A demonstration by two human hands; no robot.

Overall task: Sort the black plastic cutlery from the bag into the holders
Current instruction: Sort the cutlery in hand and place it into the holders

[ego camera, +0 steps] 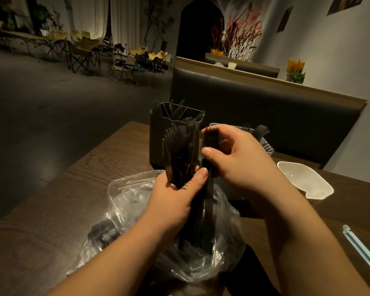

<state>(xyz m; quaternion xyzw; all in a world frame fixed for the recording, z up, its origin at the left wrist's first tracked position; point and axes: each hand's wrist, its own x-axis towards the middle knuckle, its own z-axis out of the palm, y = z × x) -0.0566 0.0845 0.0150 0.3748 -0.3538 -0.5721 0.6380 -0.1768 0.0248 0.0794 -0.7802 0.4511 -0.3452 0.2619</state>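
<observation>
My left hand (175, 197) grips a bundle of black plastic knives (178, 152), held upright above the clear plastic bag (126, 201), which holds more black cutlery. My right hand (237, 161) pinches a thin stack of black cutlery (208, 195) right beside that bundle, thumb and fingers curled round its upper part. Behind the hands stands a tall dark holder (158, 135) with black knives sticking out. A light holder (265, 144) to its right shows black forks at its top.
An empty white holder (316, 189) lies at the right on the dark wooden table (62, 199). A pale blue strip (363, 253) lies near the right edge. A dark padded bench back (265, 107) rises behind the table.
</observation>
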